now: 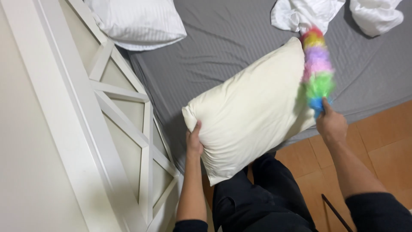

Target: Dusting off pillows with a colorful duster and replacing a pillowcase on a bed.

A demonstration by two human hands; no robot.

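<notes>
Over the grey bed (240,51), the left hand (194,141) clamps the pillow (249,111); the right hand (331,125) grips the duster (317,71). A hard swipe could knock the one-handed pillow loose.

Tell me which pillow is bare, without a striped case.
The cream pillow held by the left hand; the other pillow, by the headboard, wears a white striped case.

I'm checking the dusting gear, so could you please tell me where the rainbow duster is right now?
In the head view, the rainbow duster is upper right, held by the right hand, its fluffy head against the right edge of the cream pillow above the grey bed sheet.
</notes>
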